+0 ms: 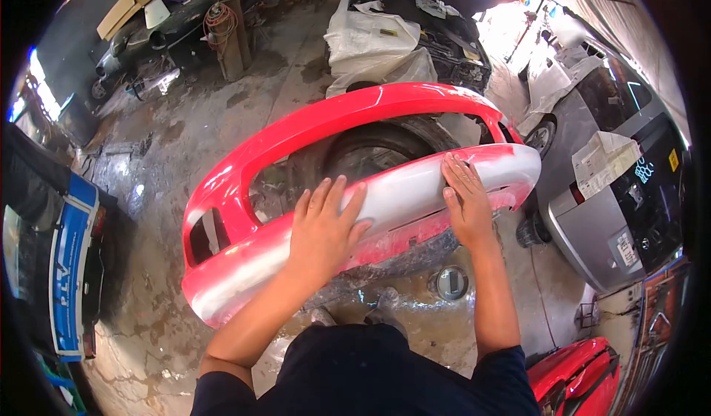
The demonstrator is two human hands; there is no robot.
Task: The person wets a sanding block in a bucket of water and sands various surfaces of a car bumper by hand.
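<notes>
A red car bumper cover (355, 105) lies across the middle of the view, with its lower band rubbed to white and grey. Beneath and behind it, a dark tyre (411, 136) shows through the large opening. My left hand (326, 223) rests on the pale band left of centre, fingers spread and nothing held. Further right on the same band, my right hand (466, 197) lies flat with its fingers close together and the thumb apart. Whether either palm covers something small is hidden.
A metal can (450, 283) stands on the wet floor near my feet, and a dark bucket (531, 229) beside a grey car (585, 223). Blue-panelled vehicle (70, 268) at left, red body part (578, 379) at lower right, plastic-covered car (378, 42) behind.
</notes>
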